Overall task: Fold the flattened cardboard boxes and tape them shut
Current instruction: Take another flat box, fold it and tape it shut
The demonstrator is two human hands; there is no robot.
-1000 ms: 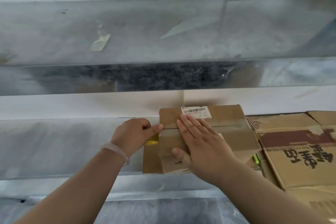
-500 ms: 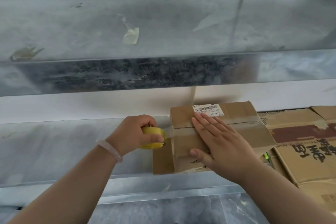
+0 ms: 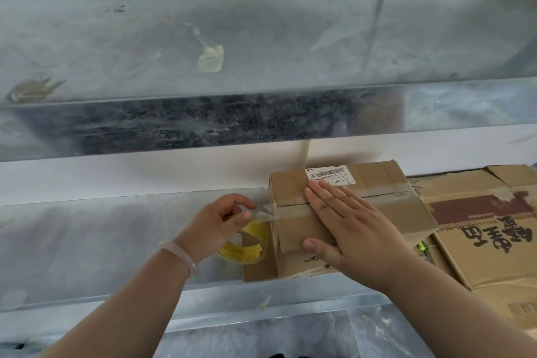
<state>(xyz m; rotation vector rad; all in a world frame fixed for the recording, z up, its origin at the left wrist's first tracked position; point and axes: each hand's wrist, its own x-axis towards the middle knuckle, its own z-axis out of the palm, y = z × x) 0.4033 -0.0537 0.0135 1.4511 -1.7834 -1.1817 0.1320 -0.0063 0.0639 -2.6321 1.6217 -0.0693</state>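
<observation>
While the cardboard box (image 3: 290,183) stood on the metal shelf (image 3: 101,241), close to the white wall, its top flaps were pressed down by the right hand (image 3: 348,229). That hand was laid flat over the seam with straight fingers, and nothing was held in its grip. The yellow tape roll (image 3: 250,250) was held just left of the box by the left hand (image 3: 220,222), whose grip was curled on it. A clear tape strip (image 3: 266,212) was stretched from the roll to the box's left edge. A barcode label (image 3: 327,174) was seen just beyond the right fingertips. Flattened cardboard (image 3: 494,256) was stacked just beside the box on the right. The space above was closed off by an upper shelf (image 3: 261,52), to which a tape scrap (image 3: 210,58) was stuck. A pale bracelet (image 3: 180,253) was worn on the left wrist.
</observation>
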